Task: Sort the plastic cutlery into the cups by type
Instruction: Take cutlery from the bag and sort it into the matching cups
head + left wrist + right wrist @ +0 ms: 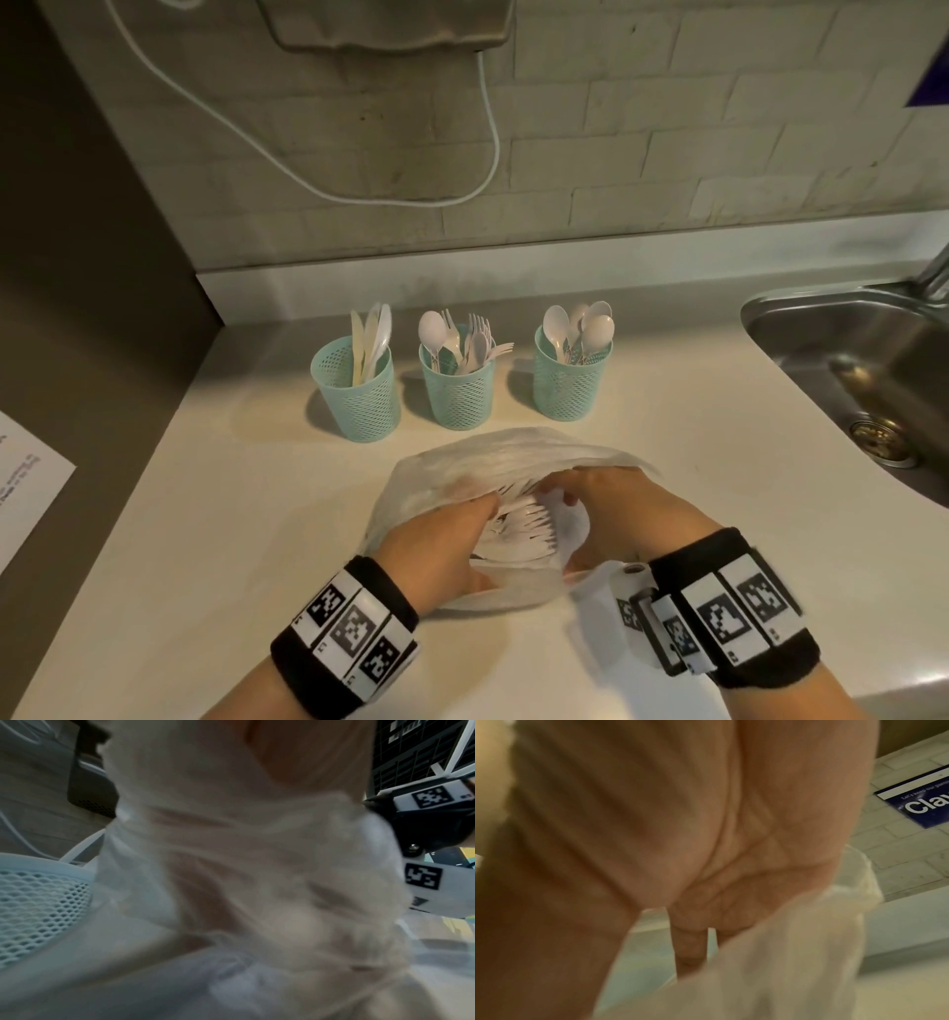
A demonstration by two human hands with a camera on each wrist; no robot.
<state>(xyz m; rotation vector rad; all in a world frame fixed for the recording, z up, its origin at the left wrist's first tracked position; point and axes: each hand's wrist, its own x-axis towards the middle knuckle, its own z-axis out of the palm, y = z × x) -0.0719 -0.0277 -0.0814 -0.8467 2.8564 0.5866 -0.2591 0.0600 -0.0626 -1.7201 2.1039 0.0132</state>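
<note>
Forks (518, 524), light, stiff and slippery, lie bunched inside the thin bag (493, 452) on the tabletop; left hand (441, 539) and right hand (616, 509) seemingly curl around them; grip the handles

- You stand in a kitchen: a pale, smooth counter (667, 437) runs to a stainless steel sink (847, 349) with a brass drain.
- Behind it you see a whitish brick-tile wall (667, 128).
- Three teal mesh plastic cups (457, 390) hold white plastic cutlery.
</note>
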